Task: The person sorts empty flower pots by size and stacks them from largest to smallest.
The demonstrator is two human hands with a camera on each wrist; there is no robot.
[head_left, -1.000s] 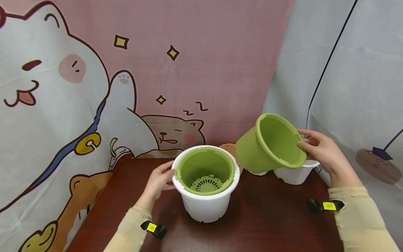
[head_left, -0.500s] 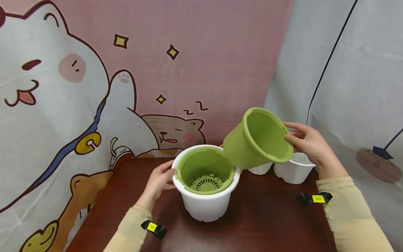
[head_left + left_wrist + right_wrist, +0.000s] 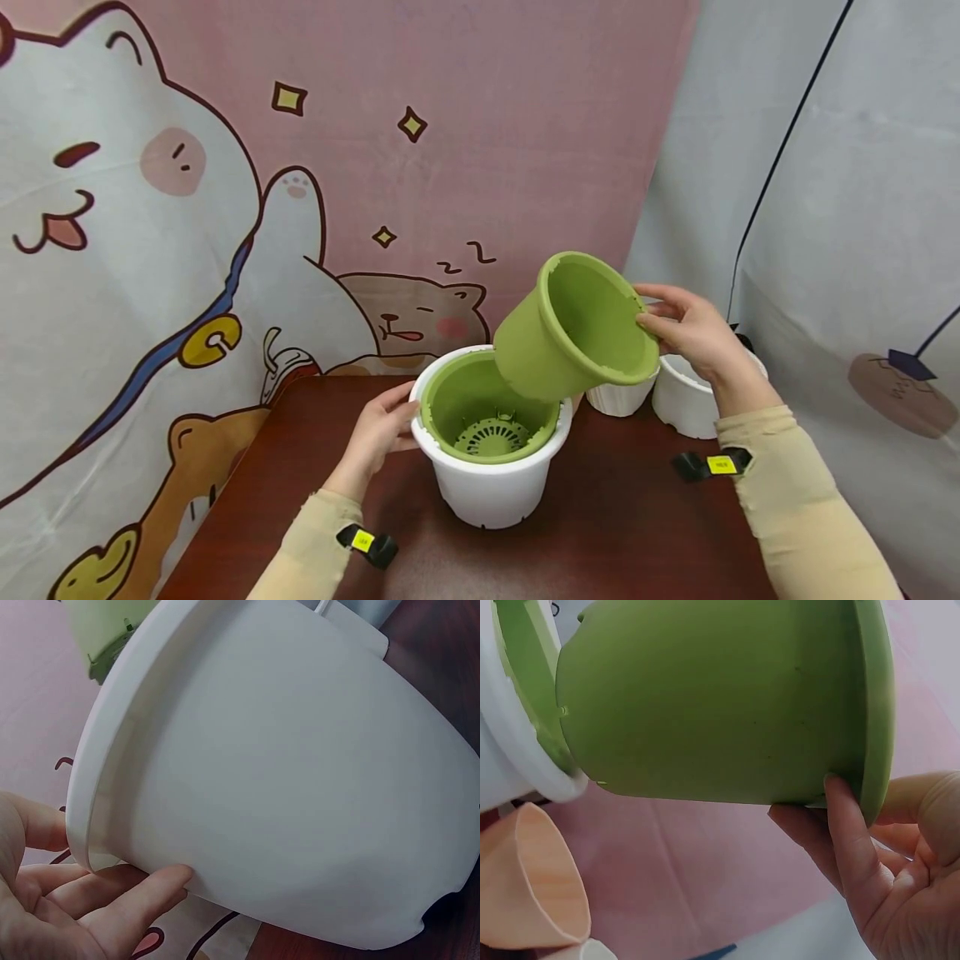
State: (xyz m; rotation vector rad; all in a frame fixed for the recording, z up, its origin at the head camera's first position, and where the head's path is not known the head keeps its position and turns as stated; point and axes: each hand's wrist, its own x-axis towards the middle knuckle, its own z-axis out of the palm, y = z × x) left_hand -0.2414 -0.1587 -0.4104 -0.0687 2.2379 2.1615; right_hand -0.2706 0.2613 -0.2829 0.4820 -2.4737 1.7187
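Observation:
A white flowerpot (image 3: 491, 500) stands upright on the table with a green flowerpot (image 3: 442, 408) nested inside it; slots pattern the green pot's bottom. At the white pot's left rim, my left hand (image 3: 380, 429) grips with the thumb on the rim and fingers beneath it, as the left wrist view also shows. My right hand (image 3: 693, 329) pinches the rim of a second green flowerpot (image 3: 536, 350). That pot is tilted, its mouth toward the right and its base over the nested pot's right side. In the right wrist view, fingers (image 3: 847, 832) press its outer wall below the rim.
Behind on the right stand a small white pot (image 3: 618, 400) and a wider white pot (image 3: 682, 404). A peach-coloured pot (image 3: 532, 885) shows in the right wrist view. The dark red table (image 3: 315, 492) meets a printed cloth backdrop (image 3: 525, 150).
My right hand has carried the tilted green flowerpot leftward, from beside the white pot to over its right side. The left hand and the nested pots have stayed put.

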